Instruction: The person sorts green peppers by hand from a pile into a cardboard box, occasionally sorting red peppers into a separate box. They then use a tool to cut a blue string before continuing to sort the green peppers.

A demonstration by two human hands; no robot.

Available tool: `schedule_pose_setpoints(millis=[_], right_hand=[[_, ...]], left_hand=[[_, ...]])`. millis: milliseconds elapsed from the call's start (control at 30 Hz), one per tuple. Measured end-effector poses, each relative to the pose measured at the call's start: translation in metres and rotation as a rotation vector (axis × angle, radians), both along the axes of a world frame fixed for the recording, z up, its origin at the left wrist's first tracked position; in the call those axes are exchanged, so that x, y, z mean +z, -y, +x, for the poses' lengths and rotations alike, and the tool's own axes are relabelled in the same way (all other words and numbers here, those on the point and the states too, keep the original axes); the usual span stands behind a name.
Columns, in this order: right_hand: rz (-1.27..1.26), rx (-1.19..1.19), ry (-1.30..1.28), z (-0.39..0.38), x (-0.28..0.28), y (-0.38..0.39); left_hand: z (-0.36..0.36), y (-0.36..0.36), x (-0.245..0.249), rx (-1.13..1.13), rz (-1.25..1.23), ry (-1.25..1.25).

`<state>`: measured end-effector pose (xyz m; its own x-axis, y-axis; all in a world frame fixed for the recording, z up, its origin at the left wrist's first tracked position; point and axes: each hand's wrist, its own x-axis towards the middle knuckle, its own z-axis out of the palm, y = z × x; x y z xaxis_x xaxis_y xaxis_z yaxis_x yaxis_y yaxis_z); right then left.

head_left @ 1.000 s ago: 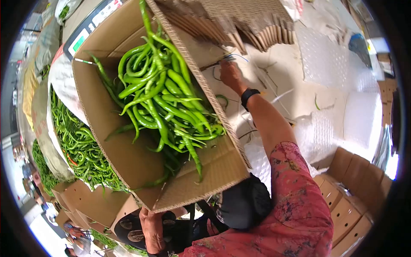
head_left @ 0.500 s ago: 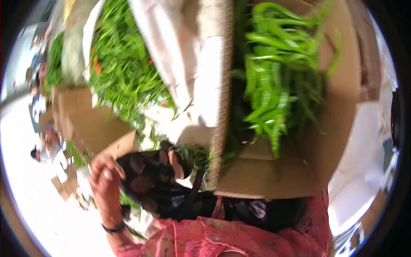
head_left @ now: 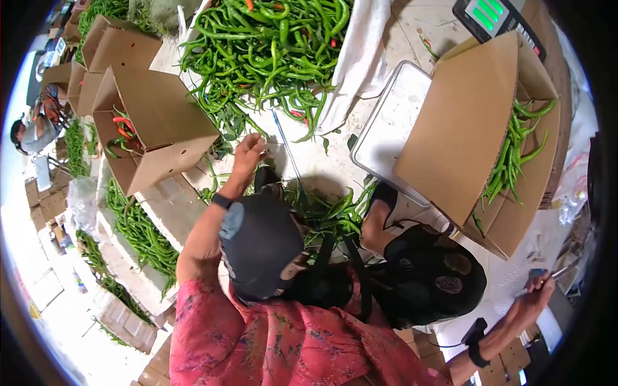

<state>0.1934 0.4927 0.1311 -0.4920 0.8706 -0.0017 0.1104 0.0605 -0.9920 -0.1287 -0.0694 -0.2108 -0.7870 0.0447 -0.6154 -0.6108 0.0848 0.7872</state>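
Note:
My left hand (head_left: 249, 156) has its fingers curled together, with nothing visible in them, below the large pile of green chili peppers (head_left: 267, 55) and beside a tilted carton (head_left: 164, 116) holding some red and green peppers. Far to the right, my right hand (head_left: 537, 294) is closed at the end of a thin grey object; what it grips is too small to make out. Another carton (head_left: 454, 122) with green peppers (head_left: 512, 157) inside rests partly over a metal tray (head_left: 396, 119). Neither hand touches this carton.
A scale display (head_left: 492, 16) with green digits is at the top right. White cloth (head_left: 360, 61) borders the pile. Loose peppers (head_left: 338, 212) lie near my feet. Foam boxes and more peppers (head_left: 138, 235) stand at left; another person (head_left: 32, 132) is at far left.
The view has shifted and sharpened. The pepper carton, close in front of me before, now lies farther right and away. My right hand has come into view at the far right.

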Motion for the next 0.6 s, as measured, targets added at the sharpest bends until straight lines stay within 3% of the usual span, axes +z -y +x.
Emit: schedule_pose_setpoints(millis=[67, 100, 133, 167, 233, 300, 333, 367, 400, 433, 467, 533, 600], right_hand=[[-0.035, 0.086, 0.140, -0.048, 0.050, 0.083], [0.032, -0.210, 0.216, -0.079, 0.051, 0.132], [-0.020, -0.152, 0.230, -0.105, 0.050, 0.186], [-0.296, 0.404, 0.272, -0.105, 0.046, 0.188], [-0.140, 0.494, 0.530, -0.142, -0.012, 0.251], [-0.462, 0.591, 0.921, -0.207, -0.051, 0.302], [-0.150, 0.906, 0.691, -0.208, -0.109, 0.311], [-0.341, 0.917, 0.797, -0.218, -0.142, 0.324], [0.447, 1.212, 0.594, -0.213, -0.206, 0.325], [0.353, 1.151, 0.646, -0.230, -0.254, 0.343], [0.269, 1.070, 0.688, -0.251, -0.285, 0.360], [0.466, 1.028, 0.640, -0.279, -0.319, 0.379], [0.465, 1.059, 0.682, -0.302, -0.342, 0.391]], left_hand=[[-0.019, -0.022, -0.027, 0.105, 0.053, 0.058], [-0.028, -0.035, -0.038, 0.176, 0.020, 0.068], [-0.036, -0.046, -0.047, 0.247, -0.014, 0.082], [-0.044, -0.050, -0.056, 0.261, 0.001, 0.092], [-0.058, -0.057, -0.076, 0.358, 0.263, 0.206], [-0.063, -0.057, -0.098, 0.399, 0.443, 0.191], [-0.061, -0.050, -0.111, 0.372, 0.503, 0.207], [-0.057, -0.043, -0.109, 0.382, 0.502, 0.222], [-0.056, -0.038, -0.093, 0.326, 0.371, 0.166], [-0.055, -0.025, -0.087, 0.278, 0.236, 0.122], [-0.057, -0.021, -0.081, 0.285, 0.296, 0.102], [-0.059, -0.014, -0.081, 0.251, 0.325, 0.087], [-0.056, -0.011, -0.076, 0.242, 0.282, 0.086]])
